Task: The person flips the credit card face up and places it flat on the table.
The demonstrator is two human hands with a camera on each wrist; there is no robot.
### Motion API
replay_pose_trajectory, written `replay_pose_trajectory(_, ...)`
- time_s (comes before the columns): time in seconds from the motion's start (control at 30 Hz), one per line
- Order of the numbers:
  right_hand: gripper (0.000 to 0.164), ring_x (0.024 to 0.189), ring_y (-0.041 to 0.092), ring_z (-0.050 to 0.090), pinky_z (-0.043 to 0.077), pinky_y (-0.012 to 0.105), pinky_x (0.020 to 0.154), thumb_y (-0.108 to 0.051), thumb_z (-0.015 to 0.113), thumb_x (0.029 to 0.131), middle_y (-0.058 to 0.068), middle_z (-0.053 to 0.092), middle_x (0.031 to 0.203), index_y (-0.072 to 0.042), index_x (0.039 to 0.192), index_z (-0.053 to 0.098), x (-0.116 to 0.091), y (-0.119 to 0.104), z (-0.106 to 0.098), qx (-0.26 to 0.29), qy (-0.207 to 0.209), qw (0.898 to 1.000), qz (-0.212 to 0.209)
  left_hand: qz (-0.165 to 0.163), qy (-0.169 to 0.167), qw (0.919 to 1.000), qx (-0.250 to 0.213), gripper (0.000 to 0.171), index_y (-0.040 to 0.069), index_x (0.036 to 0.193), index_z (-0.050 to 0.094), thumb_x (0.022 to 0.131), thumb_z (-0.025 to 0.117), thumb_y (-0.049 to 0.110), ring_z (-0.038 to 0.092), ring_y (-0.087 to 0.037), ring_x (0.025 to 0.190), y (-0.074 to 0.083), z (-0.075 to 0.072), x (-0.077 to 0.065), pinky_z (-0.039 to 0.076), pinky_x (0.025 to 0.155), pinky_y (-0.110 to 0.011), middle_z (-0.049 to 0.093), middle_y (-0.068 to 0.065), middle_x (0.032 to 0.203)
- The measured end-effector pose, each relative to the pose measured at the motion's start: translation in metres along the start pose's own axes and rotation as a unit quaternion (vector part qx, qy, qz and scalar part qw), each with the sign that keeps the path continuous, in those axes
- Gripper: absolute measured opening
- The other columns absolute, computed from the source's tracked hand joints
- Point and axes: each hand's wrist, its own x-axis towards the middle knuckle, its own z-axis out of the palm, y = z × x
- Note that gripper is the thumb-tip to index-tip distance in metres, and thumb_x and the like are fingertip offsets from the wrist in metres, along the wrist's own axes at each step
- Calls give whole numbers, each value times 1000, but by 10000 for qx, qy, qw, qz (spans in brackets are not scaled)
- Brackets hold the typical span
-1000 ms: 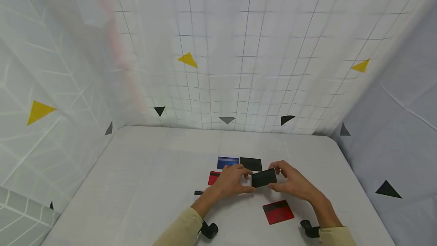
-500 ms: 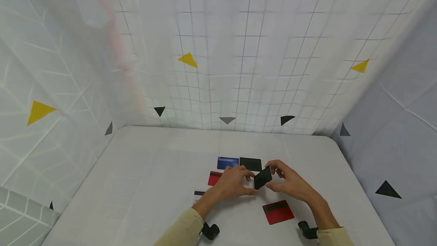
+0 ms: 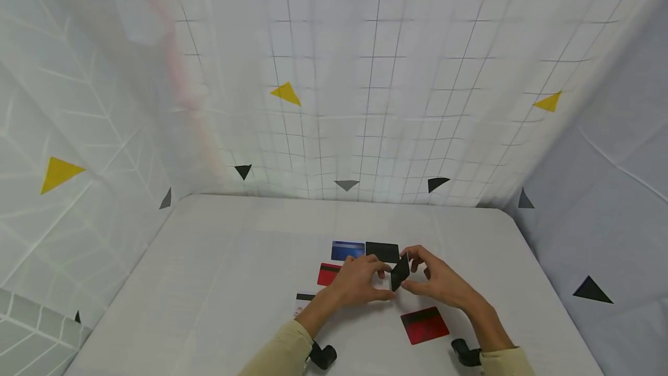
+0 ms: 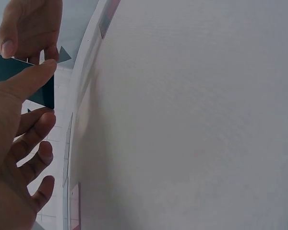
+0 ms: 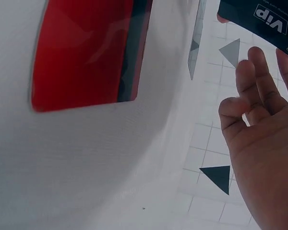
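A black VIP card (image 3: 400,273) is held up on edge above the table between both hands. My left hand (image 3: 355,280) pinches its left side, and the left wrist view shows the thumb lying across the card's dark face. From the other side my right hand (image 3: 438,280) holds the card by its edges with thumb and fingertips. White "Vip" lettering on the card (image 5: 259,17) shows in the right wrist view. Below the hands lies a red card (image 3: 425,325) with a dark stripe, slightly turned.
Behind the hands, a blue card (image 3: 348,250) and another black card (image 3: 382,251) lie side by side. A second red card (image 3: 329,273) and a white card (image 3: 304,302) are partly covered by my left arm. White sheeting (image 3: 334,132) surrounds the white table (image 3: 235,283).
The held black card has turned from facing the head camera to nearly edge-on. My right hand has shifted a little left with it, while the left hand has barely moved.
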Motion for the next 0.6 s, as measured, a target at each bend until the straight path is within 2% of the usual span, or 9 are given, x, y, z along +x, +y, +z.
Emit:
replay_pose_trajectory(0.13,59,109,22,54,46,39,83,-32,81,84,-6,60,117,-20,133,50,-1,0,0,52,-22,10000,-21,-8,-12,10000,45,55,30,125,70,81,75,62,54,-1,90,0,1,0,36,79,-28,62,15,98)
replay_pose_trajectory(0.3,57,117,25,56,43,50,92,-26,81,85,-3,61,124,-20,132,49,-1,-3,0,171,-15,9997,-153,-40,5,10000,4,61,28,131,66,82,72,64,57,-2,95,-1,0,0,38,82,-29,63,14,103)
replay_pose_trajectory(0.5,54,119,27,57,45,55,97,-22,79,87,1,59,126,-19,130,46,1,-1,0,273,-83,9993,-224,18,131,9990,-425,61,27,134,64,85,70,63,59,-3,101,-3,-2,-2,40,83,-30,64,13,110)
replay_pose_trajectory(0.6,54,118,29,56,46,55,97,-23,78,88,4,58,126,-19,130,46,1,1,1,289,-86,9993,-218,46,148,9967,-794,62,26,136,62,86,70,61,60,-4,104,-5,-3,-2,44,91,-36,65,10,116)
